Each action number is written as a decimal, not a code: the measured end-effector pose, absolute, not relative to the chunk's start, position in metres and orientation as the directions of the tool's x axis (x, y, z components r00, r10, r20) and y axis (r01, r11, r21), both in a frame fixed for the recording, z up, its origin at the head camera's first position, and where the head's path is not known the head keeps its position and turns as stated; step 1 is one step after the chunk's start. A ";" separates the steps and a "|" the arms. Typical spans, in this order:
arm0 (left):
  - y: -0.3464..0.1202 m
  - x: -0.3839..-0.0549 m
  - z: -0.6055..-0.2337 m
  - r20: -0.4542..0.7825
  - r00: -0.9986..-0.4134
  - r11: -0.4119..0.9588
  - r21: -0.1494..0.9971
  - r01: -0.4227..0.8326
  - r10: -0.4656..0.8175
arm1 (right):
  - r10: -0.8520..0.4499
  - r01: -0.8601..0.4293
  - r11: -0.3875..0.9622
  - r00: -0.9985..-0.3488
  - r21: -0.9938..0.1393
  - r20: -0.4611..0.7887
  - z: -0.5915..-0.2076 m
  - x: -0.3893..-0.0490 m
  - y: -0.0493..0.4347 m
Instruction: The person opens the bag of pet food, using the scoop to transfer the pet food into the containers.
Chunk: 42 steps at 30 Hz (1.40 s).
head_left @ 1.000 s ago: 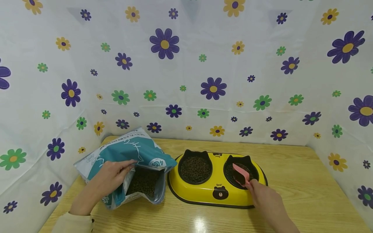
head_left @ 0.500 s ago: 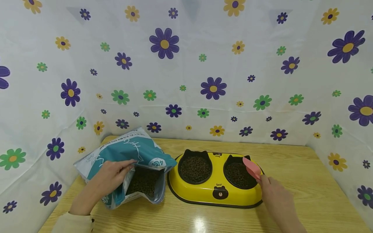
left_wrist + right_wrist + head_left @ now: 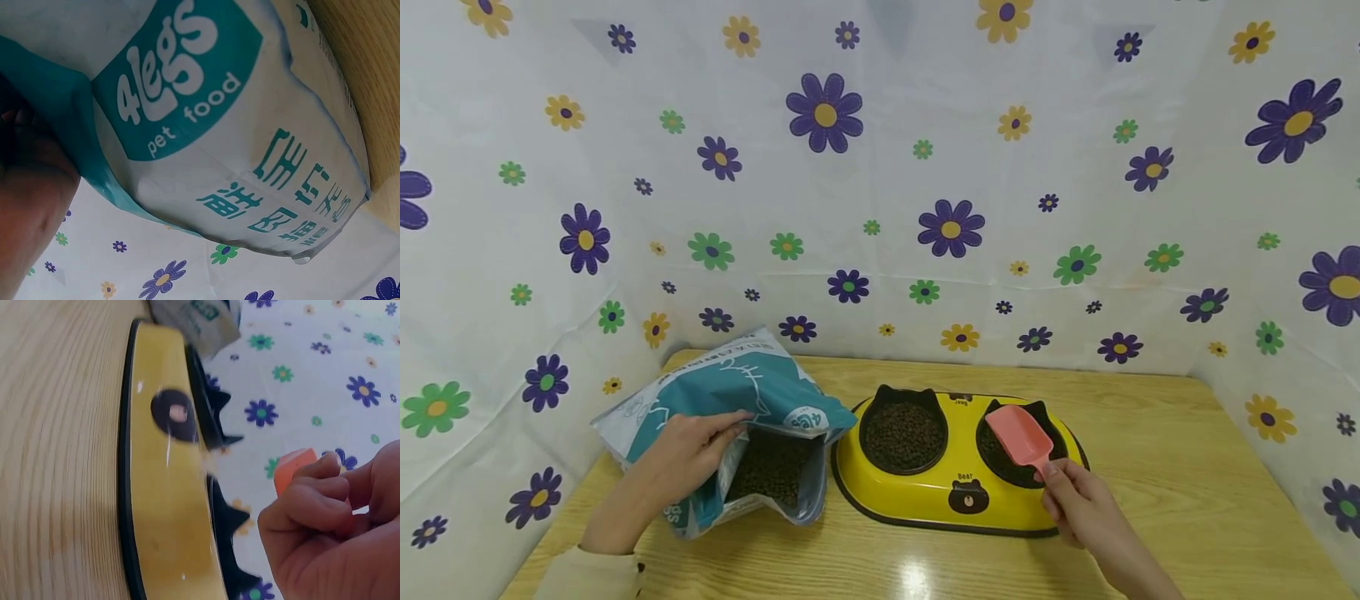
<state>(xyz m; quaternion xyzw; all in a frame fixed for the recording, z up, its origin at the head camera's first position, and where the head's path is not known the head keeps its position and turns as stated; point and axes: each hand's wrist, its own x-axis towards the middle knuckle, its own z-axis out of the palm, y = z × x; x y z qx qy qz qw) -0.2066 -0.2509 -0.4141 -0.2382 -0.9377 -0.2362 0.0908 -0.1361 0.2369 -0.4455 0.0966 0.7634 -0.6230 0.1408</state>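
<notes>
My left hand [image 3: 681, 458] grips the lip of a teal and white pet food bag [image 3: 718, 392], which leans on its side at the left with brown kibble showing in its mouth. The left wrist view shows the bag's printed face [image 3: 187, 169] filling the frame. Between my right fingers and thumb is the handle of a pink scoop [image 3: 1021, 435]; its bowl looks empty, held over the right-hand black bowl [image 3: 992, 457]. In the right wrist view my right hand [image 3: 325, 519] hides most of the scoop. Kibble [image 3: 902, 433] fills the left bowl, and some shows in the right one.
Both cat-eared bowls sit in a yellow, bear-printed feeder [image 3: 895, 500] on a wooden table [image 3: 1210, 492]. Immediately left of the feeder stands the bag's open mouth. A white flower-printed cloth [image 3: 880, 183] hangs along the back and sides.
My right hand tipped kibble from the scoop into the right bowl, swung right as the scoop turned on edge, then moved back over the bowl with it face up. My left hand stays put.
</notes>
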 end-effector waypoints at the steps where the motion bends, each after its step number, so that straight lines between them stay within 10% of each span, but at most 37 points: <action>1: -0.251 -0.206 -0.414 0.279 -0.872 0.776 0.402 0.487 0.402 | -0.073 0.323 0.176 -0.938 -0.930 -0.340 -0.445 -0.135 0.234; 12: -0.251 -0.206 -0.416 0.297 -0.865 0.774 0.393 0.497 0.405 | -0.411 0.342 0.055 -0.848 -0.938 -0.334 -0.444 -0.130 0.186; 42: -0.251 -0.205 -0.414 0.276 -0.875 0.783 0.395 0.480 0.398 | -0.513 0.204 0.185 -0.814 -0.961 -0.271 -0.453 -0.139 0.069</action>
